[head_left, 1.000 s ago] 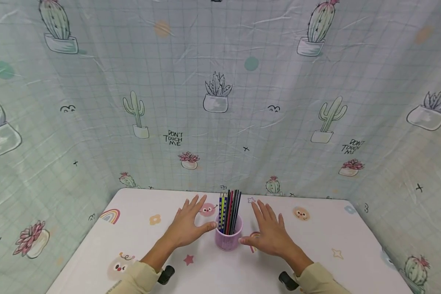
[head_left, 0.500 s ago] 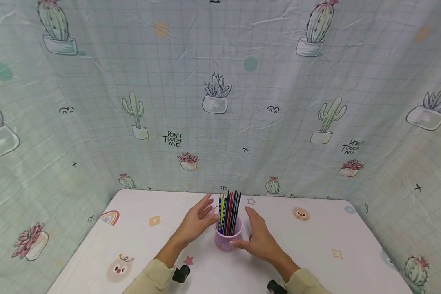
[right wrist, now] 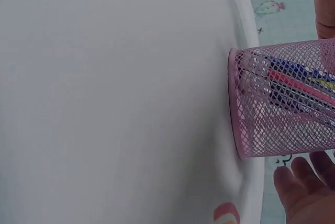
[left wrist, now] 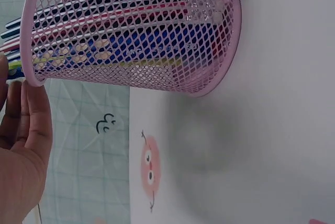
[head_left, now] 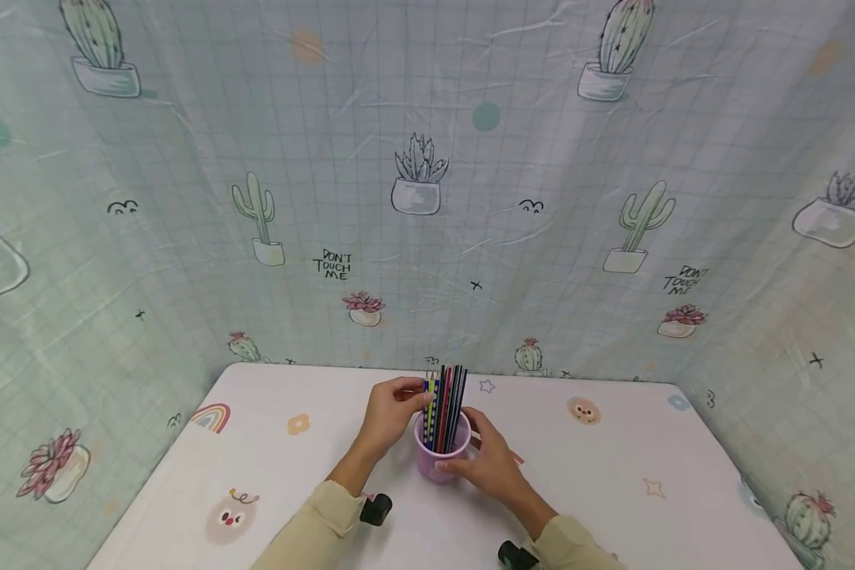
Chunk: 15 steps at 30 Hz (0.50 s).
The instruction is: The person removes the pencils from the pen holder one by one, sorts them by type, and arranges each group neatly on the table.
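Note:
A pink mesh pencil cup [head_left: 438,470] stands upright on the table, holding several pencils [head_left: 447,405], some dark and some blue with dots. My left hand [head_left: 387,413] pinches pencils at the cup's left side, thumb in front and fingers behind. In the left wrist view, my left hand [left wrist: 23,171] is at the cup's rim, its thumb mostly cut off by the frame edge. My right hand [head_left: 490,463] curls round the cup from the right, thumb across the front. The right wrist view shows the fingers of my right hand [right wrist: 309,192] close against the mesh side.
The white table [head_left: 577,507] carries printed faces, stars and a rainbow [head_left: 214,417]. A cactus-patterned cloth [head_left: 427,261] hangs behind it and along both sides. Dark wrist cameras sit by both sleeves.
Both hands have moved inward from either side of the cup. The left has taken hold of pencils; the right has closed round the cup. The cup stays in place.

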{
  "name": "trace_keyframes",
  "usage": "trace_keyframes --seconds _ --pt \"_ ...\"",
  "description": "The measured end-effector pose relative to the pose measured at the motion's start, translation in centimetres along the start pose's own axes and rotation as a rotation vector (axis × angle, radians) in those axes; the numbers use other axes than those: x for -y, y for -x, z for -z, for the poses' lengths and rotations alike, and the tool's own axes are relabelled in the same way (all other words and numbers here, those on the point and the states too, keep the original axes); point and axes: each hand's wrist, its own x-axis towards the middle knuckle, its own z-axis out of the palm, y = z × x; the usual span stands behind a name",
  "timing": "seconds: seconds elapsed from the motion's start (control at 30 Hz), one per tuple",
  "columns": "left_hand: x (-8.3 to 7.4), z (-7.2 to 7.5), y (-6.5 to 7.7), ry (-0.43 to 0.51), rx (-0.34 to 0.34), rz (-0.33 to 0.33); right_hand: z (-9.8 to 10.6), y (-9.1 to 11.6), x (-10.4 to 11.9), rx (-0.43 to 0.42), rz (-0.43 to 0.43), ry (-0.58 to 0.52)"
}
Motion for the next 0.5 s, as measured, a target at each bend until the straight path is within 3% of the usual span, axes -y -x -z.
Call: trace_keyframes --seconds 0.2,0.5 --pt "-0.12 -0.08 -0.36 0.001 0.015 0.01 -0.37 -0.32 -0.45 0.007 -0.016 -0.052" --pt "-0.69 -0.21 -0.94 -0.034 -0.034 0.009 -0.25 -0.57 -0.57 0.013 -0.001 -0.108"
